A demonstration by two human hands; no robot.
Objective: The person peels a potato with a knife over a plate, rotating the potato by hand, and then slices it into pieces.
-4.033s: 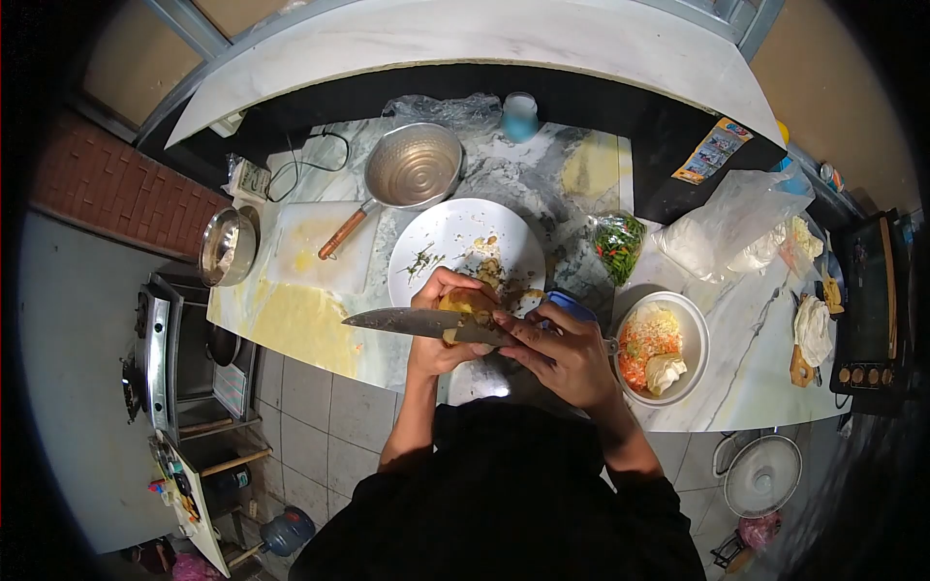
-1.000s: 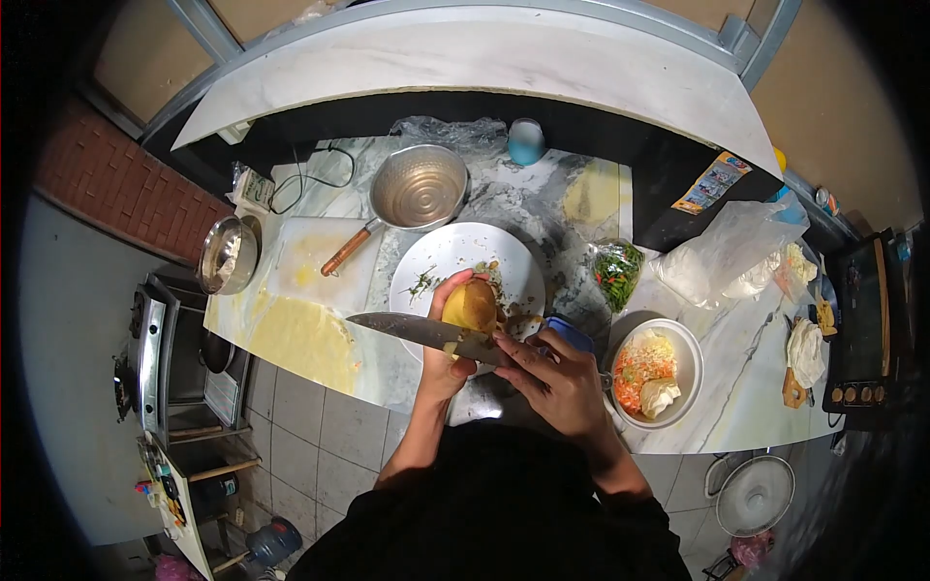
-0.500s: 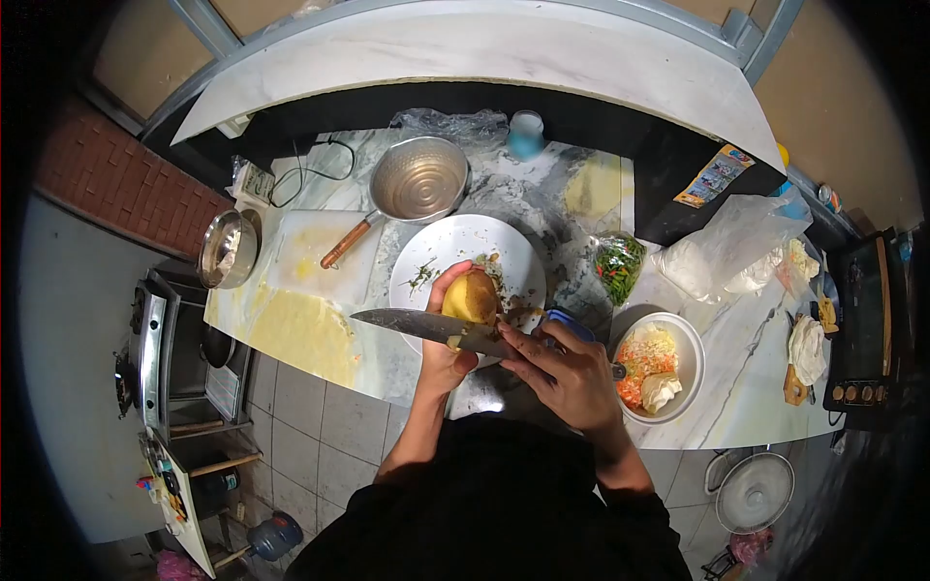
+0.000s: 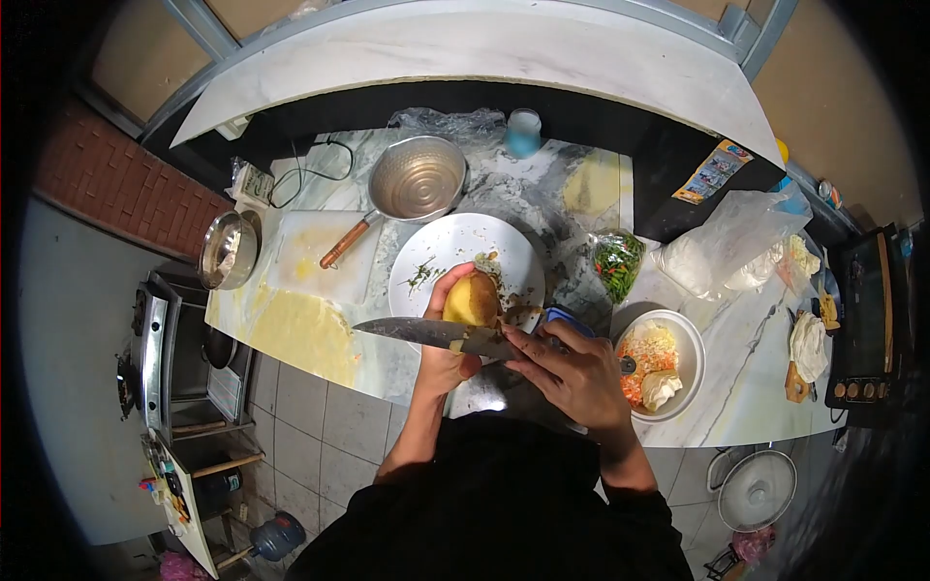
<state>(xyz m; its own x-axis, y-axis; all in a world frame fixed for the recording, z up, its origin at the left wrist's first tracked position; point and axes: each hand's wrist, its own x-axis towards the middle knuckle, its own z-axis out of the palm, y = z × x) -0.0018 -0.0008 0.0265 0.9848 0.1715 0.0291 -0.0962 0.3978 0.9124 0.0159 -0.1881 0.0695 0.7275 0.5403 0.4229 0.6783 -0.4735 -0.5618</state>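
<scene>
My left hand [image 4: 441, 363] is wrapped round a partly peeled potato [image 4: 472, 299], yellow on its left side with brown skin on the right. In my right hand [image 4: 578, 385] is a broad kitchen knife [image 4: 417, 334], its tip pointing left. The blade lies across the near side of the potato, and a pale bit clings to it. Part of the knife's handle is hidden by my fingers. Beneath the potato sits a white plate [image 4: 412, 250] with dark peelings and green scraps on it.
A saucepan [image 4: 418, 179] with a wooden handle stands behind the plate, beside a white cutting board [image 4: 320, 247]. To the right are a bag of chillies [image 4: 617, 266] and a white bowl [image 4: 696, 358] of shredded food. A metal bowl [image 4: 228, 252] is at far left.
Both hands stay almost in place. The potato has turned slightly, and the knife blade has shifted down a little against it.
</scene>
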